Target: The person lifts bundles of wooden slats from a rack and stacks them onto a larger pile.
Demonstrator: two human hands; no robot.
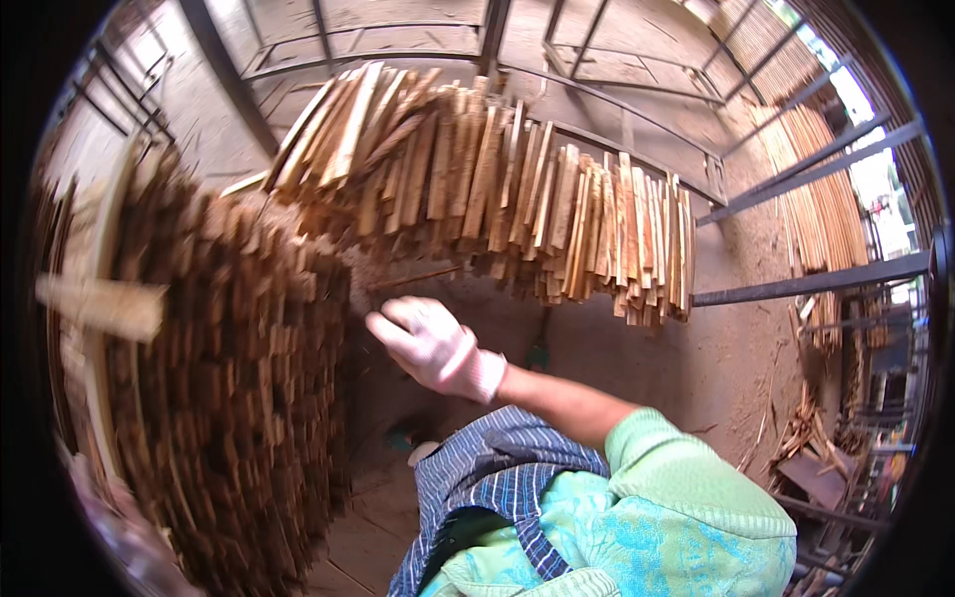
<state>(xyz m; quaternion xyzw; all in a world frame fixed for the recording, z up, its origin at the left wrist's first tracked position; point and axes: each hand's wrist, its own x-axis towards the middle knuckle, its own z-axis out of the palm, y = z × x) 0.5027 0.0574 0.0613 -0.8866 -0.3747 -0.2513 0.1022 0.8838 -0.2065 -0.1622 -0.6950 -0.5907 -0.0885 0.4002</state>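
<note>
My right hand, in a white-pink knitted glove, is raised in the middle between two wood stacks. Its fingers are loosely bent and a little apart, with nothing visible in them. At the lower left rim, a smeared pale shape looks like my gloved left hand; its fingers cannot be made out. That hand is beside a tall stack of thin wooden slats, whose ends face me. One pale slat juts out crosswise at the stack's left side. Ahead, a long row of upright-looking wooden slats leans together.
Dark metal frames stand behind the row, and a metal bar extends from its right end. More slats are piled at the far right. Scrap wood lies at the right. Dust and splinters cover the floor.
</note>
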